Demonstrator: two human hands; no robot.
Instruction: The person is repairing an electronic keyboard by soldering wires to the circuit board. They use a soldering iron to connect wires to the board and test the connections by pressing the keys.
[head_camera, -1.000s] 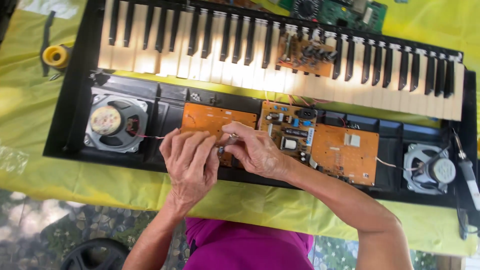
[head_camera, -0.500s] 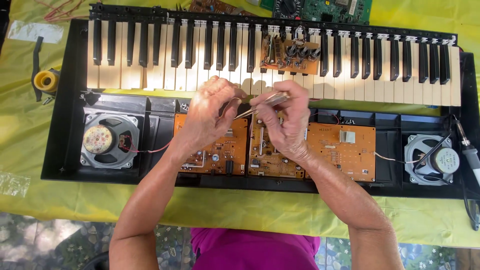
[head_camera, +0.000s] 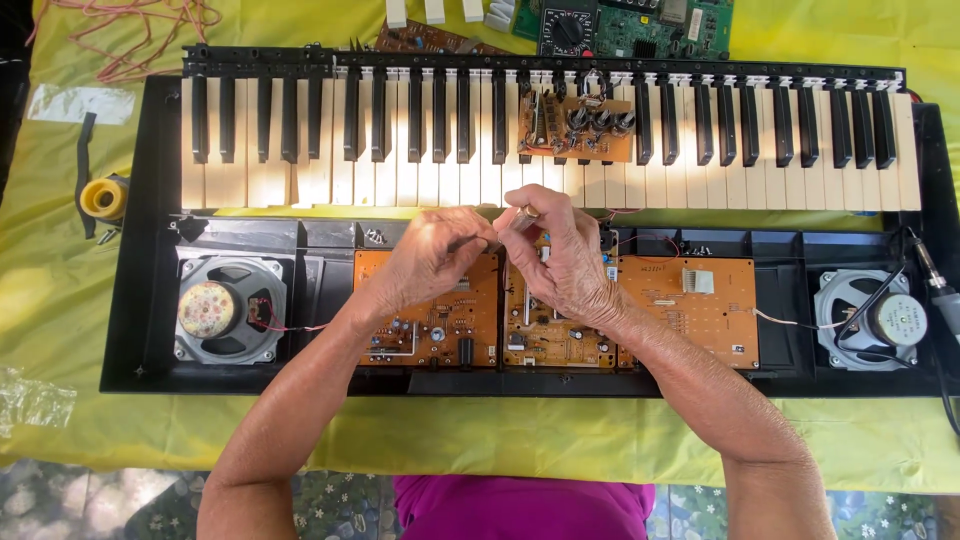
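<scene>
At the far left, a yellow roll of tape (head_camera: 103, 196) lies on the yellow-green cloth (head_camera: 60, 300), well apart from the work. Next comes the opened black plastic keyboard case (head_camera: 135, 300), with a round grey speaker (head_camera: 218, 308) in its left bay and the row of black and white keys (head_camera: 300, 140) along its far side.

Right of that speaker sits the left orange circuit board (head_camera: 440, 330). Above it the person's left hand (head_camera: 425, 262) is raised, its fingers curled in with thumb and forefinger pinched together. What they pinch looks like the left end of a small, thin, silvery metal part (head_camera: 515, 218), though this end is too small to tell surely.

The part lies just right of the left fingertips, above the gap between the two boards and near the front edge of the keys. Its long axis runs roughly left to right, tilted a little toward the far side at its right end. The right hand (head_camera: 560, 262) meets it from the other side, thumb and forefinger closed on the part's right end, the other fingers folded loosely. Both hands are equally near, almost touching at the tips.

Under the right hand lies the right orange circuit board (head_camera: 690, 310). A small brown board with round knobs (head_camera: 578, 128) rests on the keys beyond. At the far right sits a second grey speaker (head_camera: 868, 318).
</scene>
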